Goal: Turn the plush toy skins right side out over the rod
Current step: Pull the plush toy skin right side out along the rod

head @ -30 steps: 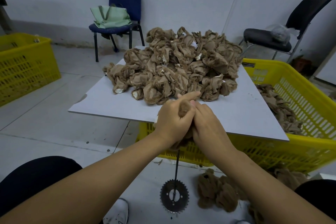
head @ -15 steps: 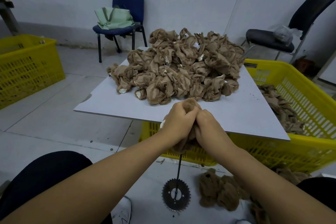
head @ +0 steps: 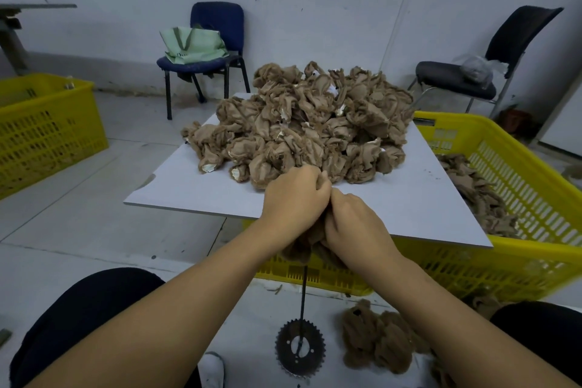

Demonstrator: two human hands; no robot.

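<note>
Item: plush toy skin, brown, bunched atop the upright rod. We judge it light, soft and limp, best gripped by the fabric edges. Our left hand and right hand touch, fingers curled into it.

Beyond the rod: white board heaped with inside-out skins, over a yellow crate. Beside the rod's sprocket base: turned skins on the pale floor. Past the board: blue chair.
</note>
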